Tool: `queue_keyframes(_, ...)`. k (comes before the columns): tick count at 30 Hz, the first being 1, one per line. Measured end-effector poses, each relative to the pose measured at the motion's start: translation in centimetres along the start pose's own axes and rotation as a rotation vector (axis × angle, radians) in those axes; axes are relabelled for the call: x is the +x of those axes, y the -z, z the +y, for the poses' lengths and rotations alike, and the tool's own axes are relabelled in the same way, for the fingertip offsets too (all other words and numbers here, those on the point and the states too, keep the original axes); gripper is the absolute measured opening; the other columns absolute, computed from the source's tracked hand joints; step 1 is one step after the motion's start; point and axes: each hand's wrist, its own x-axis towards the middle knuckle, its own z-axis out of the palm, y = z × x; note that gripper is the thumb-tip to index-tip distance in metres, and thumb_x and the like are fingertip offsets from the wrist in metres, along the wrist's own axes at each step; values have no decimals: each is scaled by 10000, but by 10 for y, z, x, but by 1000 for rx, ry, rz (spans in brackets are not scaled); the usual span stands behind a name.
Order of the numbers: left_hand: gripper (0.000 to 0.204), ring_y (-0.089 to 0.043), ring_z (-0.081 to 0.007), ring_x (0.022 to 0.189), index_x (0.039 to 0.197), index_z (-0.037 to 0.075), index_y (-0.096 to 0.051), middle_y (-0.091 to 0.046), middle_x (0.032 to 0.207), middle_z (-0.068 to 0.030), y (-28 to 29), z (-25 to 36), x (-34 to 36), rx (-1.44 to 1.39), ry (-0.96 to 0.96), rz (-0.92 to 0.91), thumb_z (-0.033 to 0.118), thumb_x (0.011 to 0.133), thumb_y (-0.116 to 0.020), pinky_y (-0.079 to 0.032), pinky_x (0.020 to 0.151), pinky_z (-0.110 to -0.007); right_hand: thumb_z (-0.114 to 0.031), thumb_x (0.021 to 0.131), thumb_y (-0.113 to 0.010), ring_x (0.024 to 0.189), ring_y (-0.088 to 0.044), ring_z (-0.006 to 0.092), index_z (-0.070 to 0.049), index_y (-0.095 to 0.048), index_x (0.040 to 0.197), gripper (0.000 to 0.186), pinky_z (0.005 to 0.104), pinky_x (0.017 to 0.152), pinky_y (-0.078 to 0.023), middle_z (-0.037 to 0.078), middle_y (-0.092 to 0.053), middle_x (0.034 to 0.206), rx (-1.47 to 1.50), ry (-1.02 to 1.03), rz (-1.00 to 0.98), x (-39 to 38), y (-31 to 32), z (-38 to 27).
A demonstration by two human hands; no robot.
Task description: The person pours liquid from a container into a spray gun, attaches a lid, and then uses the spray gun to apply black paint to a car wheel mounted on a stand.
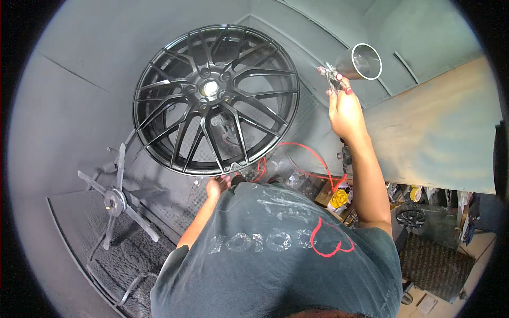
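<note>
We have one head-worn fisheye view, looking steeply down over our own shirt front (275,254), close to the body, facing the black alloy wheel (216,99) inside a grey booth (69,106), edges bending toward the dark circular rim.

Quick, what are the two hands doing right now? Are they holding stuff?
Left hand: at the bottom rim of the black alloy wheel; whether it grips cannot be told.
Right hand: closed around a spray gun with a metal cup, raised high.
</note>
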Motion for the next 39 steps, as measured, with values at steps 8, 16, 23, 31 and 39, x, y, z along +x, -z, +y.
queue_keyframes(8, 316, -650, -221, 808, 1110, 108, -615, -669, 991, -50, 14, 24, 12, -58, -98, 119, 371, 991, -487, -549, 670, -351, -116, 986, -524, 759, -609, 291, 63, -618, 960, 204, 386, 709, -483, 194, -614, 995, 339, 176, -202, -18, -12, -34)
queue_keyframes(16, 279, -699, -238, 875, 1130, 101, -663, -700, 1010, -48, 39, 56, 58, -167, -296, 186, 309, 958, -592, -592, 749, -415, -78, 975, -486, 1001, -637, 446, 68, -629, 1031, 212, 443, 874, -514, 277, -601, 1224, 249, 189, -246, -11, -17, -41)
queue_keyframes(23, 209, -705, -249, 794, 1063, 36, -656, -701, 950, -88, 51, 104, 74, -296, -445, 253, 194, 985, -544, -605, 693, -411, -70, 976, -538, 988, -609, 473, 114, -607, 1021, 201, 498, 844, -491, 290, -574, 1240, 0, 92, -15, -8, -6, -6)
queue_keyframes(31, 345, -663, -221, 988, 1193, 56, -613, -672, 1128, -59, 25, 60, 61, -142, -548, 177, 326, 996, -523, -539, 913, -380, -66, 978, -527, 914, -629, 458, 97, -616, 981, 186, 465, 814, -500, 268, -620, 1131, 100, 122, -66, -9, -9, -16)
queue_keyframes(39, 371, -630, -210, 917, 1152, 114, -635, -673, 1070, -35, -5, -5, 29, -133, -173, 130, 417, 951, -561, -497, 808, -389, -100, 979, -513, 871, -638, 447, 90, -632, 840, 264, 472, 794, -503, 307, -610, 1163, 446, -115, -477, -15, -7, -55)
